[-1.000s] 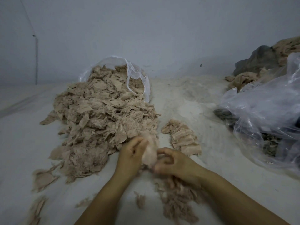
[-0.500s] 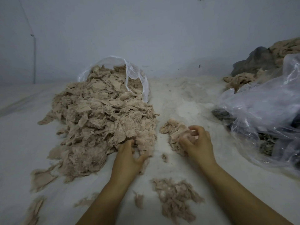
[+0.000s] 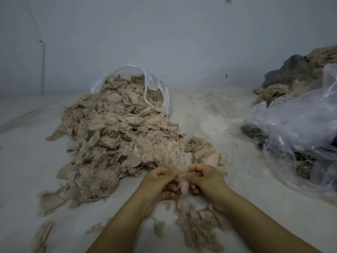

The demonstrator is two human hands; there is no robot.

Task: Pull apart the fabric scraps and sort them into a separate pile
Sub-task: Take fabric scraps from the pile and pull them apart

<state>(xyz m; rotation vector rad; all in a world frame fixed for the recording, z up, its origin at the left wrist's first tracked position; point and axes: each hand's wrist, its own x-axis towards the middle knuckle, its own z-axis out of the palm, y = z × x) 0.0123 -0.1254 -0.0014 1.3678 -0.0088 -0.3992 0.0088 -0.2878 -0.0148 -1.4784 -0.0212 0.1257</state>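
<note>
A big heap of beige fabric scraps (image 3: 113, 139) spills from a clear plastic bag (image 3: 155, 88) onto the white surface. My left hand (image 3: 160, 181) and my right hand (image 3: 206, 178) meet just in front of the heap. Both pinch one fluffy pinkish scrap (image 3: 182, 183) that hangs between them. Behind my right hand lies a small pile of flat scraps (image 3: 204, 152). Below my hands sits a loose pile of frayed fluff (image 3: 197, 229).
At the right lies a large clear plastic bag (image 3: 295, 136) with dark cloth inside. Behind it lie grey and tan cloths (image 3: 295, 73). Loose scraps (image 3: 49, 201) lie at the left front. A grey wall (image 3: 164, 33) closes the back.
Half a second ago my left hand was in the big heap and my right hand on the small flat pile. Both have come together in front, holding a fluffy scrap.
</note>
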